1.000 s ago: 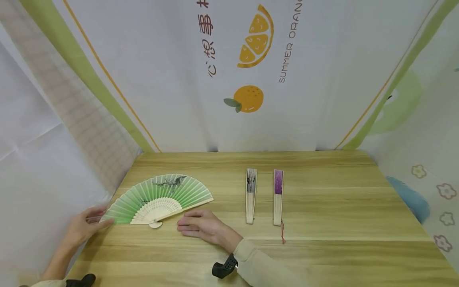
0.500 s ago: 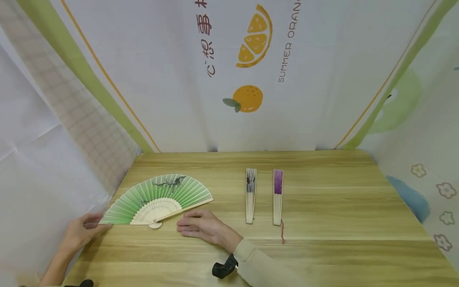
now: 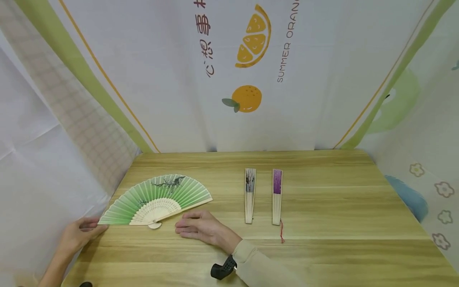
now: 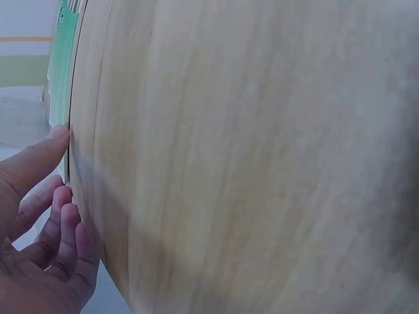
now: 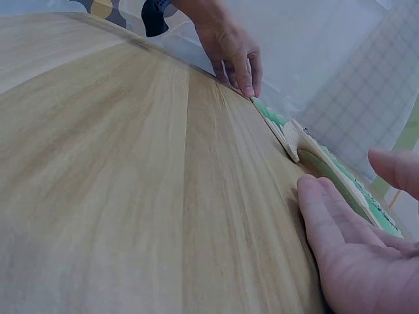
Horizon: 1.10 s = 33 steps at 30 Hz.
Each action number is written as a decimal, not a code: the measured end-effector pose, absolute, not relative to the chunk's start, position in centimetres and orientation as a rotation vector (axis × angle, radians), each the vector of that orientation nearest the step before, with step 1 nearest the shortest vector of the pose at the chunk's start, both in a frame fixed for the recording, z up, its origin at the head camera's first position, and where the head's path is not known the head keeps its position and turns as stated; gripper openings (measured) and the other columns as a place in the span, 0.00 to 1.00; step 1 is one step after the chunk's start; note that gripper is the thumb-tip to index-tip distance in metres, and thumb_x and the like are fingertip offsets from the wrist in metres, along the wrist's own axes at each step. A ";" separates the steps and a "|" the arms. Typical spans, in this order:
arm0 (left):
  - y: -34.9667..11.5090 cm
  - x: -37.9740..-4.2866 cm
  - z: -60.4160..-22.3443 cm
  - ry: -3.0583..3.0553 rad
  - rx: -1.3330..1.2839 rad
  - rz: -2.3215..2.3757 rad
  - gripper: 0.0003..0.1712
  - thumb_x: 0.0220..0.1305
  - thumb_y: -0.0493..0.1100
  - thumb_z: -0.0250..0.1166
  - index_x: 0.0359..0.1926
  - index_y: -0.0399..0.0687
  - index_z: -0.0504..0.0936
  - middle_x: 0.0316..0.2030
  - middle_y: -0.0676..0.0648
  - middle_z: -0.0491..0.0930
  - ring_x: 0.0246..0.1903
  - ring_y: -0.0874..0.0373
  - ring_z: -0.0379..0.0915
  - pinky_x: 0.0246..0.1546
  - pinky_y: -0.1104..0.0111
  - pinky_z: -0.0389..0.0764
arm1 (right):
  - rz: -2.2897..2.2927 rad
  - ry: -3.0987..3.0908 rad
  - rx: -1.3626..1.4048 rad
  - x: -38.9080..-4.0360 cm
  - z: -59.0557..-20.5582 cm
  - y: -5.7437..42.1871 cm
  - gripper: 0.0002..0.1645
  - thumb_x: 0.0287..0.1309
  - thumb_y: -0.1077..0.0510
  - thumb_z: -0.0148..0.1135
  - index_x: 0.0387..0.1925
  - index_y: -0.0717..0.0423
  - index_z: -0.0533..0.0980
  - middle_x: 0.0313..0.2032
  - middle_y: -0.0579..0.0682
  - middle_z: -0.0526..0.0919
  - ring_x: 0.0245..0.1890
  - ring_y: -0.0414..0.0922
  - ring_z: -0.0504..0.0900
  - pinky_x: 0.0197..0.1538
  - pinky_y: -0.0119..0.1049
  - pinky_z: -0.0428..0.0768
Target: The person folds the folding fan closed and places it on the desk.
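Observation:
An unfolded green folding fan (image 3: 157, 201) lies spread on the table's left side, with a dark branch print and pale ribs. At its left corner, my left hand (image 3: 78, 236) has the edge between thumb and fingers; the left wrist view puts the thumb (image 4: 39, 157) against the fan's edge (image 4: 62, 72). My right hand (image 3: 204, 227) rests on the table just below the fan's right guard stick, fingers extended side by side. In the right wrist view, its fingertips (image 5: 315, 190) are close to the fan's lower edge; contact cannot be told.
Two folded fans stand apart to the right: a grey-patterned one (image 3: 250, 195) and a purple one (image 3: 277, 197) with a red tassel (image 3: 281, 233). A white printed curtain (image 3: 172, 79) hangs behind the wooden table (image 3: 340, 247).
My left hand has slid a little left along the fan's corner, so less of the thumb overlaps it. The fan stays spread and the right hand remains almost still.

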<state>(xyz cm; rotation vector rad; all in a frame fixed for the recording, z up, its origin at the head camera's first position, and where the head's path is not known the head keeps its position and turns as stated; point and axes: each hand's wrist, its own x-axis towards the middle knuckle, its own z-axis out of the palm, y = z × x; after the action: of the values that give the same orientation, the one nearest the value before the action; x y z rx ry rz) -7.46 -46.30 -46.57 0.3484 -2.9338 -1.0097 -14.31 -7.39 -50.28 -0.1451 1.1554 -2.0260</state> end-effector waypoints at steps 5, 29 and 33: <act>-46.4 -7.3 -46.9 -2.912 0.343 -0.977 0.32 0.66 0.47 0.72 0.52 0.18 0.76 0.42 0.30 0.82 0.37 0.52 0.82 0.30 0.77 0.76 | -2.022 1.159 -0.134 -14.1 -50.1 -7.4 0.17 0.70 0.70 0.58 0.58 0.73 0.71 0.49 0.67 0.83 0.53 0.60 0.83 0.56 0.49 0.79; -45.9 -7.3 -47.1 -2.775 0.390 -0.978 0.25 0.60 0.41 0.75 0.46 0.20 0.81 0.32 0.40 0.85 0.27 0.78 0.71 0.29 0.83 0.69 | -2.075 1.069 -0.095 -13.7 -50.4 -9.6 0.09 0.71 0.71 0.53 0.50 0.71 0.75 0.49 0.68 0.82 0.54 0.63 0.80 0.58 0.49 0.78; -45.8 -7.4 -47.1 -2.787 0.385 -0.982 0.26 0.61 0.42 0.75 0.47 0.20 0.80 0.34 0.38 0.85 0.27 0.79 0.71 0.30 0.84 0.70 | -2.105 1.058 -0.035 -13.7 -50.3 -10.0 0.08 0.71 0.72 0.52 0.47 0.71 0.75 0.48 0.68 0.82 0.54 0.65 0.80 0.58 0.50 0.78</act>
<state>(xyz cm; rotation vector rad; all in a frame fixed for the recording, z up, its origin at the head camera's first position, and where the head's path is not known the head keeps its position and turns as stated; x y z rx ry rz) -7.36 -45.81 -47.15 0.3851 -2.7874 -0.9820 -13.73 -10.03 -50.29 -0.0348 1.0582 -2.1046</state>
